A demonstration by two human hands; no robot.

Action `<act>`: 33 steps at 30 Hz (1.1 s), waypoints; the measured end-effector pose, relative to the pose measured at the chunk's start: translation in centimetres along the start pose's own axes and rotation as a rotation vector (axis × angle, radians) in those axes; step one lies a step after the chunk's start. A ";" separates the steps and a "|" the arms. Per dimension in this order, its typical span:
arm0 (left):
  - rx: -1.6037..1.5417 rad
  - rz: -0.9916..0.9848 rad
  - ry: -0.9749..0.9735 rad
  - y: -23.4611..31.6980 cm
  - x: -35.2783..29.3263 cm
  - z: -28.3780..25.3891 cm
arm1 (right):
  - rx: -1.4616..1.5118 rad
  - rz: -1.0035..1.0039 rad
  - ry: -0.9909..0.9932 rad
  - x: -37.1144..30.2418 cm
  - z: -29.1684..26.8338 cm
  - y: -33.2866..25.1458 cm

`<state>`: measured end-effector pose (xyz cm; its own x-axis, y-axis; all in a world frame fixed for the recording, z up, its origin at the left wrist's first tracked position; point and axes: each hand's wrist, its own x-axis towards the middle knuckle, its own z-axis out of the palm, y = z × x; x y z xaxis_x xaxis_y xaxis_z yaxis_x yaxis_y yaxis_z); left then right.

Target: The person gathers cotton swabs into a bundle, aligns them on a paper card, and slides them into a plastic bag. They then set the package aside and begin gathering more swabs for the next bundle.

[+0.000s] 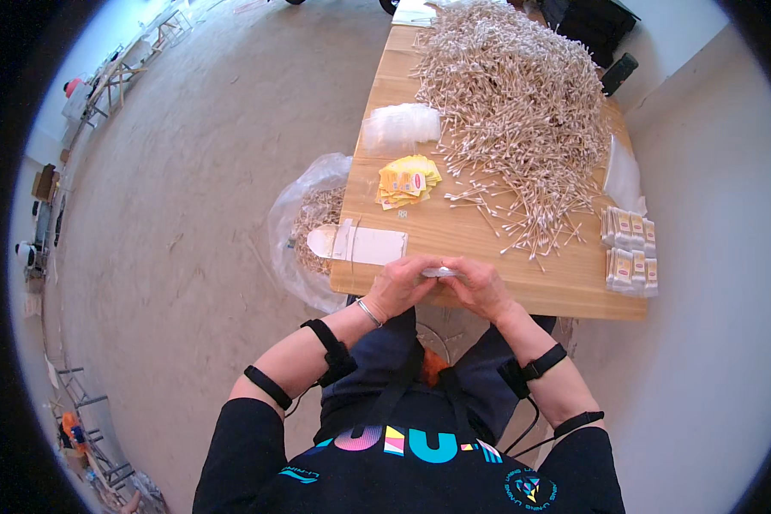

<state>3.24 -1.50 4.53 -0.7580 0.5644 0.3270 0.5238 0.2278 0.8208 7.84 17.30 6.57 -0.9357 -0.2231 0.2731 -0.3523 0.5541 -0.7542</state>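
A small whitish packet point(441, 272) is between the person's two hands, just at the near edge of the wooden tabletop point(454, 230); what is inside of it I cannot tell. The left hand point(396, 287) pinches it from one side with narrow fingers, and the right hand point(481, 288) holds it from the other side in the same manner, so the fingertips of both are near to each other. Just beside the left hand lies a white card piece point(379, 246) with one rounded end, and a band goes across it. Farther from the person there is a spread of yellow cards point(407, 182), and behind it a stack of clear small bags point(400, 126). A big heap of cotton swabs point(514, 107) covers the far part of the tabletop, with some loose ones lying toward the hands. On the right edge stand filled packets point(630, 252) in two rows, near a white plastic sheet point(623, 176). To the left of the tabletop, lower, I see a large clear bag point(284, 224) with more swabs inside
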 end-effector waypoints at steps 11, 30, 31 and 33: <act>-0.057 -0.158 0.053 0.3 -0.3 0.5 | -0.041 0.054 -0.014 0.4 -0.2 -0.3; -0.055 -0.052 -0.026 1.0 0.4 -0.3 | 0.067 0.098 0.052 0.3 -0.5 -1.0; -0.057 -0.053 -0.025 1.0 0.3 -0.3 | 0.043 0.104 0.015 0.0 -0.4 -0.4; -0.009 -0.120 -0.076 1.1 0.5 -0.3 | 0.018 0.113 -0.015 -0.2 -0.6 -0.1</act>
<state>3.30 -1.24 5.74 -0.7832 0.5920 0.1900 0.4274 0.2908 0.8560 8.04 17.77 6.95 -0.9691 -0.1721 0.1765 -0.2438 0.5621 -0.7903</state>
